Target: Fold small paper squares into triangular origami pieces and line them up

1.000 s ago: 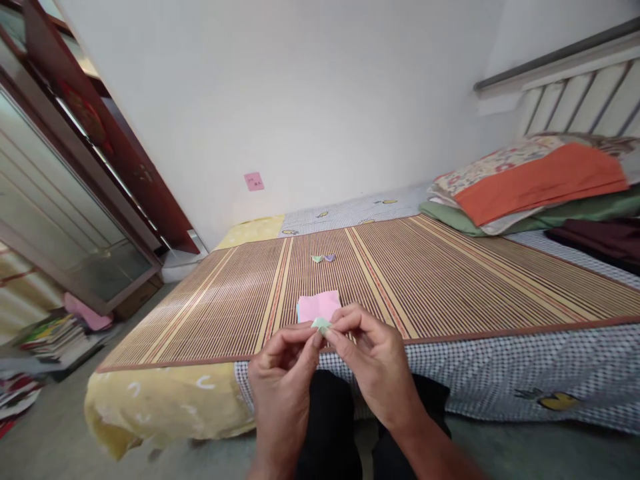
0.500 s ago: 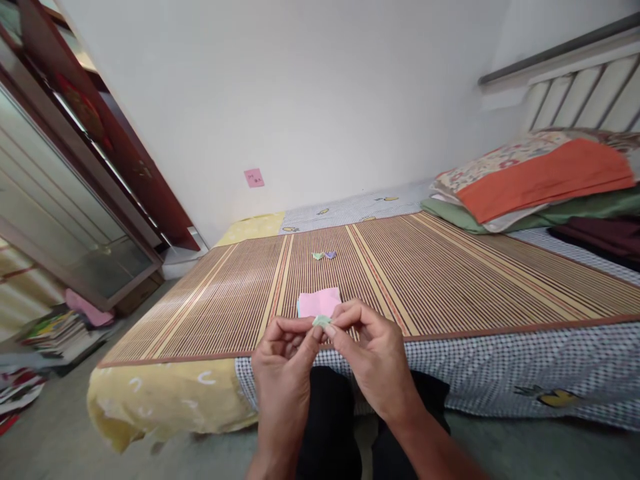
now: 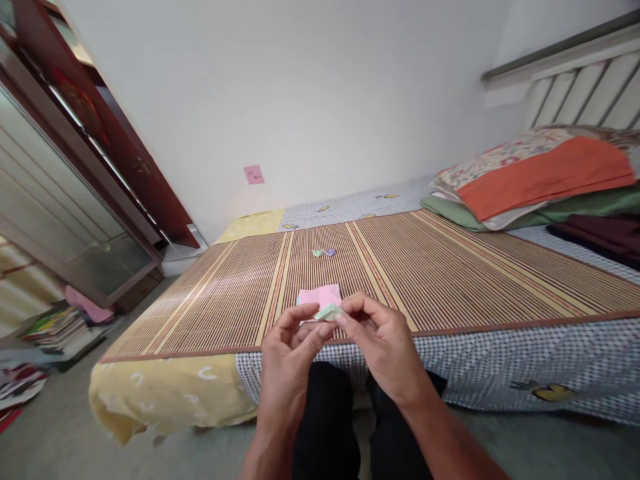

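Note:
A small piece of folded light green paper is held up just above the near edge of the mat. My right hand pinches its right end between thumb and index finger. At its left end, the thumb and index finger of my left hand are on either side of the paper, in a looser hold. Just behind my fingers lies a stack of square paper sheets with a pink sheet on top. Farther back on the mat sit a small folded green paper and a small folded purple paper, side by side.
The striped mat covers a bed with a checked sheet and yellow cloth. Folded bedding is piled at the right. A pink note is on the wall. Books are stacked at the left.
The folded green paper has tilted and shows more of its surface. My left fingers have loosened and spread a little; my right hand has shifted slightly to the right.

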The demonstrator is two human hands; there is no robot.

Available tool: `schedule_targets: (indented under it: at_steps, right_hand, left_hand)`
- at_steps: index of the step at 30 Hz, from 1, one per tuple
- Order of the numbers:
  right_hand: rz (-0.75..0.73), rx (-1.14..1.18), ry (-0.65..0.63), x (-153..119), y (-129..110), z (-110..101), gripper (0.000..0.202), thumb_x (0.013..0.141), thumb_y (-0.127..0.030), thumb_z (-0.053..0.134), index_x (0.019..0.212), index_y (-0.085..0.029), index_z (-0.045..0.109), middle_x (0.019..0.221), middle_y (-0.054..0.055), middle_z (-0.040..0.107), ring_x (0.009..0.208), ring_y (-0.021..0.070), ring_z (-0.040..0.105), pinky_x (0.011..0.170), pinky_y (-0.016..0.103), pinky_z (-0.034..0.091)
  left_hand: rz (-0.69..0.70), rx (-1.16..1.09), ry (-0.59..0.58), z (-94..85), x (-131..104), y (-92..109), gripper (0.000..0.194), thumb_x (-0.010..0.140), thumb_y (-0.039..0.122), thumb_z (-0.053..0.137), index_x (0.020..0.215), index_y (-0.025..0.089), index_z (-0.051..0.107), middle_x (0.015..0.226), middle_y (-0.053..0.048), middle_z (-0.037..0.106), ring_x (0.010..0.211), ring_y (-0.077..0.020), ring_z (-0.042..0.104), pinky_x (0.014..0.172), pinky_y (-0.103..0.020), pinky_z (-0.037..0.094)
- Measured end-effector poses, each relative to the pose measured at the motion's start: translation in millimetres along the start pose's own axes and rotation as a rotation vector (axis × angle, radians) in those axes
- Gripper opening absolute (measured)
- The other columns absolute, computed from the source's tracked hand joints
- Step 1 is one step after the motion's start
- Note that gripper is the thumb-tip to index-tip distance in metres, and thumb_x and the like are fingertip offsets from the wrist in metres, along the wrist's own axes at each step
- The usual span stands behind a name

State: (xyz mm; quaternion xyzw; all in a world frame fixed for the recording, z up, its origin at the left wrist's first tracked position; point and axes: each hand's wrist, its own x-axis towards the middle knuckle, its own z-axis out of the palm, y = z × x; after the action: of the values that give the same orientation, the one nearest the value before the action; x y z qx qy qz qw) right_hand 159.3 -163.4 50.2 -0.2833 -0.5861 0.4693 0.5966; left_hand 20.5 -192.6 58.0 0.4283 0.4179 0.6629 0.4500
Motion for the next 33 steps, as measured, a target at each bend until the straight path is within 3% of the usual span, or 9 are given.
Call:
schedule_targets:
  at_steps: [4, 9, 13, 17, 22, 27, 33]
  right_hand:
    - [0.04, 0.081, -0.019, -2, -1, 1, 0.016, 0.093, -0.032, 0.068, 0.084, -0.019, 0.067, 0.078, 0.002, 0.068, 0.071, 0.0161, 0.066, 0.066, 0.029, 0.056]
    - [0.022, 0.033, -0.002, -3, -3, 2, 0.013, 0.09, -0.029, 0.071, 0.084, -0.019, 0.07, 0.079, 0.002, 0.071, 0.073, 0.0158, 0.068, 0.067, 0.028, 0.056]
    - [0.031, 0.04, 0.002, -5, -5, 4, 0.016, 0.09, -0.031, 0.071, 0.08, -0.019, 0.069, 0.075, 0.002, 0.07, 0.069, 0.0156, 0.067, 0.065, 0.029, 0.055]
    - [0.102, 0.157, -0.017, -5, -4, 6, 0.02, 0.088, -0.035, 0.074, 0.079, -0.018, 0.069, 0.074, 0.002, 0.071, 0.068, 0.0164, 0.068, 0.066, 0.03, 0.057]
    - [0.048, 0.053, 0.031, -4, -5, 5, 0.018, 0.09, -0.032, 0.071, 0.078, -0.018, 0.067, 0.072, 0.002, 0.069, 0.067, 0.0156, 0.066, 0.064, 0.028, 0.054]
    - [0.018, -0.006, 0.008, -6, -8, 5, 0.019, 0.091, -0.033, 0.07, 0.078, -0.019, 0.066, 0.071, 0.001, 0.068, 0.065, 0.0155, 0.064, 0.062, 0.028, 0.053]
    - [0.003, -0.079, -0.038, -6, -12, -1, 0.019, 0.09, -0.032, 0.07, 0.077, -0.019, 0.068, 0.071, 0.0, 0.067, 0.065, 0.0146, 0.061, 0.061, 0.027, 0.05]
  left_hand:
    - [-0.062, -0.082, -0.098, -1.1, 0, -2, 0.013, 0.084, 0.026, 0.078, 0.087, 0.014, 0.077, 0.078, -0.005, 0.076, 0.069, -0.0126, 0.069, 0.069, -0.022, 0.056]
    - [-0.088, -0.193, -0.152, 1.6, 0, 4, 0.012, 0.083, 0.021, 0.077, 0.075, 0.012, 0.076, 0.074, -0.005, 0.073, 0.066, -0.0117, 0.065, 0.063, -0.02, 0.053]
    - [-0.064, -0.179, -0.135, 1.3, -1, 2, 0.012, 0.084, 0.02, 0.075, 0.074, 0.013, 0.074, 0.073, -0.004, 0.072, 0.066, -0.0119, 0.064, 0.065, -0.021, 0.052]
    - [0.055, -0.075, -0.091, 1.3, -5, -1, 0.008, 0.087, 0.02, 0.073, 0.081, 0.015, 0.074, 0.074, -0.003, 0.072, 0.068, -0.0121, 0.063, 0.068, -0.022, 0.051]
    - [0.071, 0.003, -0.163, 4.3, -7, 1, 0.009, 0.09, 0.018, 0.069, 0.098, 0.019, 0.073, 0.083, -0.003, 0.073, 0.072, -0.0129, 0.064, 0.069, -0.023, 0.052]
    - [0.044, 0.013, -0.132, 5.1, -6, 3, 0.015, 0.091, 0.026, 0.07, 0.081, 0.015, 0.072, 0.073, -0.003, 0.071, 0.064, -0.0128, 0.063, 0.061, -0.023, 0.051]
    - [0.026, -0.02, -0.097, 4.4, -5, 4, 0.019, 0.088, 0.027, 0.073, 0.075, 0.014, 0.069, 0.07, -0.003, 0.07, 0.059, -0.0119, 0.061, 0.056, -0.022, 0.048]
